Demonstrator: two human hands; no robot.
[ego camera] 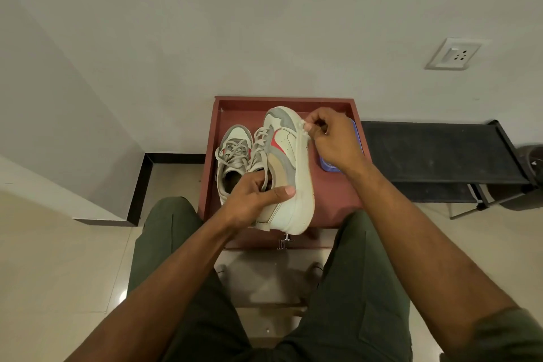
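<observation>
Curled round the heel end, my left hand (258, 194) holds the sneaker (289, 161) on its side over the middle of the red tray (282, 101), toe toward the far edge. My right hand (332, 138) pinches a small white wipe (302, 125) against the sole rim near the toe. Seemingly I'm cleaning that rim; next, steady strokes heelward. Cream upper, grey and red panels, scuffed sole.

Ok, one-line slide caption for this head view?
Left hand holds a white sneaker over a red tray; right hand pinches a small white piece against its sole edge.
</observation>
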